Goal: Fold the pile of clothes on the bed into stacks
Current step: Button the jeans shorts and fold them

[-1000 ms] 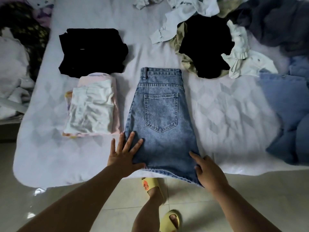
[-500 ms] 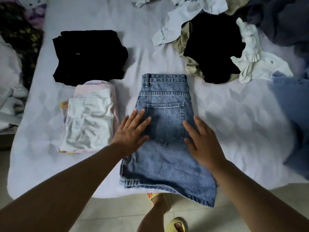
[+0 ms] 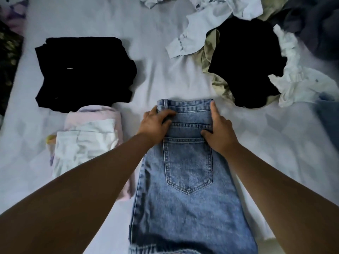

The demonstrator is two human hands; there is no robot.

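Blue denim shorts (image 3: 189, 180) lie flat on the white bed sheet (image 3: 165, 70), back pocket up, waistband away from me. My left hand (image 3: 156, 121) grips the left corner of the waistband, fingers curled over it by the belt loop. My right hand (image 3: 218, 129) holds the right side just below the waistband, thumb on the denim and index finger straight along the edge. A folded black stack (image 3: 84, 74) and a folded pink and white stack (image 3: 86, 143) sit to the left. The unfolded pile is at the upper right, with a black garment (image 3: 245, 61) on top.
The pile also holds a pale blue shirt (image 3: 201, 33), a white ruffled piece (image 3: 300, 85), an olive cloth (image 3: 211, 52) and dark grey fabric (image 3: 315, 21). Blue cloth (image 3: 330, 121) lies at the right edge. Patterned fabric (image 3: 9, 52) lies off the bed at left.
Both hands slid up the shorts from the hem past the pocket to the waistband and took hold there. The view moved closer over the bed.
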